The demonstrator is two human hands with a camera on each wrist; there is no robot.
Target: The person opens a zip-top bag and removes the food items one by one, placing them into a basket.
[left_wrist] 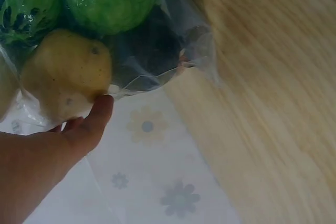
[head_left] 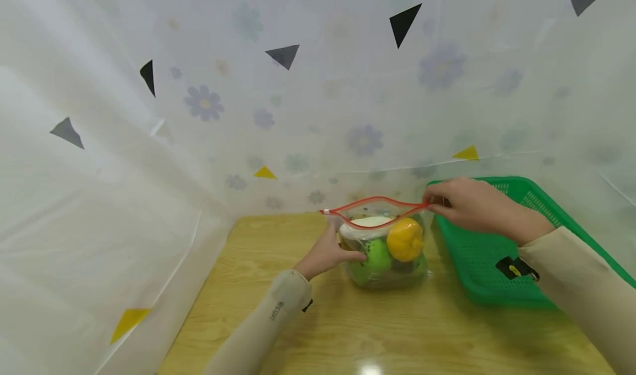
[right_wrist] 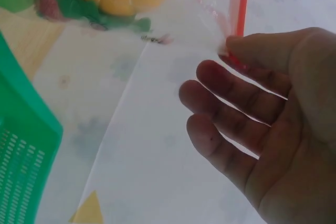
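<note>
A clear zip bag [head_left: 385,253] stands on the wooden table [head_left: 348,331], its red zip strip [head_left: 372,201] gaping at the top. Inside are a green fruit [head_left: 379,253], a yellow-orange fruit [head_left: 404,239] and something white. My left hand [head_left: 328,251] rests against the bag's left side with fairly straight fingers. In the left wrist view a fingertip [left_wrist: 100,111] presses the film over a yellowish fruit [left_wrist: 65,72]. My right hand [head_left: 437,202] pinches the right end of the zip strip; the right wrist view shows thumb and forefinger [right_wrist: 231,51] closed on the red strip [right_wrist: 241,3], the other fingers loose.
A green slotted basket [head_left: 477,259] sits just right of the bag, under my right forearm. A white flowered curtain [head_left: 208,104] with dark and yellow triangles walls the table at the back and left. Bare wood lies in front of the bag.
</note>
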